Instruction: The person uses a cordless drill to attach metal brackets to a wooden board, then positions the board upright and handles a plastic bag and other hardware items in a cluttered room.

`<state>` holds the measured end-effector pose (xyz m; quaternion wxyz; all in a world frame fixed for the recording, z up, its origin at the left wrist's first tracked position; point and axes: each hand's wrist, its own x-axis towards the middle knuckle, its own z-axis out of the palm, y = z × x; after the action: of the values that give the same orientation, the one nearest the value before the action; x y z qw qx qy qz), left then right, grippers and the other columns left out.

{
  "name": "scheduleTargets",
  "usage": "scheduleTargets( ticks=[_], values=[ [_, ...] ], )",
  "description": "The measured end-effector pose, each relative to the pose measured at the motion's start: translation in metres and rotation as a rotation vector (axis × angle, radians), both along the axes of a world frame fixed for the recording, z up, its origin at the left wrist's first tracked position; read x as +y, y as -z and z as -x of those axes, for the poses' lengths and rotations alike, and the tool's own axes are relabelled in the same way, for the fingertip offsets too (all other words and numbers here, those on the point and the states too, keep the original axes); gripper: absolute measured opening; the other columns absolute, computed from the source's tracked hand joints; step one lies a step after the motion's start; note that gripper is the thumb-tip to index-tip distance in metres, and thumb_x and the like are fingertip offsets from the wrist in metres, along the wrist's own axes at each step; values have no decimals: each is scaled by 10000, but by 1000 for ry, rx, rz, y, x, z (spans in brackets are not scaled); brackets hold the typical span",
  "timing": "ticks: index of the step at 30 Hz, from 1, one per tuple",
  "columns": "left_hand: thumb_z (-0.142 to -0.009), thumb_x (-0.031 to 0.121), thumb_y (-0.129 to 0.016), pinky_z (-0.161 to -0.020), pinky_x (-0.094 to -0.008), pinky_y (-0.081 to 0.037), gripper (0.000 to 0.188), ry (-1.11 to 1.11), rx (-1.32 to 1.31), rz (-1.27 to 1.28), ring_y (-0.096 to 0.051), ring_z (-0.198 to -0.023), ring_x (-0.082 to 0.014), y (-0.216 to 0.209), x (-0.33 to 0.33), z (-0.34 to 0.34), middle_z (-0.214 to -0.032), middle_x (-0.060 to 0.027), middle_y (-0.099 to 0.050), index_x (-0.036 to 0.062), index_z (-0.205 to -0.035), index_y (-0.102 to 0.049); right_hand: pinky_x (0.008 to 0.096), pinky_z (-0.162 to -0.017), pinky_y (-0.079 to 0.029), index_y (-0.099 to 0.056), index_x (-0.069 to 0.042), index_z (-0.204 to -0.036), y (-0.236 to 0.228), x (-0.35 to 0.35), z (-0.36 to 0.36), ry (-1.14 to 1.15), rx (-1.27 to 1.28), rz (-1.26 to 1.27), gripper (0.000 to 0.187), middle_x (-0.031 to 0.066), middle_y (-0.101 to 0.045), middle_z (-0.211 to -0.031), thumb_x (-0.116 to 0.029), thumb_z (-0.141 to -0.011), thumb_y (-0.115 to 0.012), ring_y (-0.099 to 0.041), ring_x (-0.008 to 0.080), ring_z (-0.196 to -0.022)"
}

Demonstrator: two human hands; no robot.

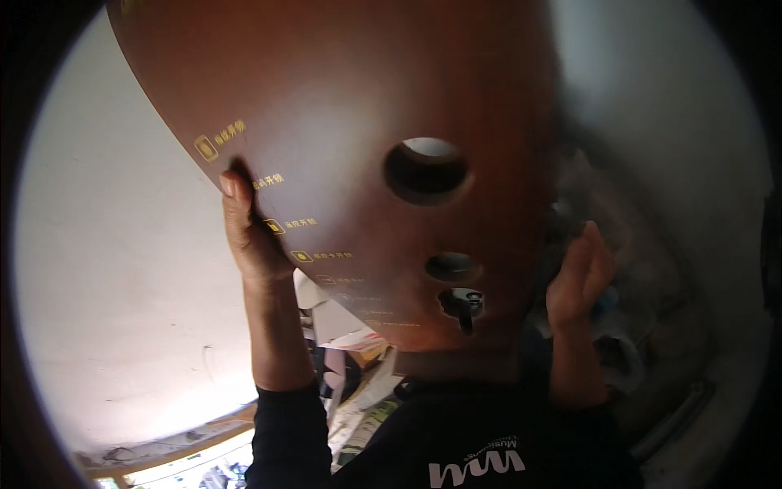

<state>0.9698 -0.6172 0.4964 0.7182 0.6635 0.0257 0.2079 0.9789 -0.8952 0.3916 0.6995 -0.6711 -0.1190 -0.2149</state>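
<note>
A large brown wood-toned panel point(342, 204) fills the middle of the view, tilted up in front of me. It has a big round hole point(425, 171), a smaller round hole point(453, 266) and a keyhole-shaped cut-out point(463, 308) below. Small yellow icons with lettering run down its left side. My left hand point(254, 232) is closed around the left edge, thumb toward the front, other fingers hidden behind. Beside the right edge is my right hand point(577, 277), somewhat blurred, its fingers stretched upward and close together. Whether it touches the panel is hard to make out.
A pale wall point(122, 269) stands on the left, with a bright area at the lower left. White papers point(334, 319) and clutter show behind the panel's lower edge. Dim plastic bags point(623, 359) lie to the right. My dark shirt point(481, 428) is close below the panel.
</note>
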Motion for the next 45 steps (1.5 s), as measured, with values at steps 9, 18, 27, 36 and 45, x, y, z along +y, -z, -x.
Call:
scheduleTargets(
  ticks=[9,18,27,36,45],
  values=[
    [-895,465,-429,-906,-329,-412,586,-71,-39,-230,-481,-1087,-202,-29,-16,6,-1204,-121,-471,32,-1284,-368,219,-439,-201,-449,-73,-668,-6,0,9,74,-13,-86,307,-69,-306,-564,-229,-933,-445,-264,26,-511],
    [-867,472,-485,-824,-313,-465,544,-233,-10,-9,-538,-1005,-182,3,28,-9,-1116,-87,-540,42,-1200,-455,213,-398,-248,-478,-37,-649,-28,29,-12,-14,-54,50,313,-35,-340,-481,-209,-905,-528,-313,33,-442],
    [-872,437,-500,-839,-310,-454,489,-215,-8,72,-525,-1014,-179,13,54,-6,-1136,-79,-532,68,-1190,-466,284,-425,-358,-540,-33,-741,-17,64,-32,-207,-19,154,411,36,-477,-537,-405,-903,-478,-451,113,-466],
    [-875,473,-450,-857,-353,-475,560,-207,51,-75,-542,-1034,-227,29,76,0,-1158,-122,-527,44,-1233,-425,229,-698,-410,-613,9,-937,9,60,-22,-177,225,267,316,11,-581,-800,-281,-918,-489,-481,79,-730],
    [-825,500,-532,-863,-351,-467,726,-6,24,60,-511,-1068,-266,9,42,1,-1206,-209,-463,-15,-1296,-335,259,-736,-421,-612,11,-950,30,54,-26,73,158,464,311,36,-597,-821,-273,-912,-490,-507,93,-768]
  ],
)
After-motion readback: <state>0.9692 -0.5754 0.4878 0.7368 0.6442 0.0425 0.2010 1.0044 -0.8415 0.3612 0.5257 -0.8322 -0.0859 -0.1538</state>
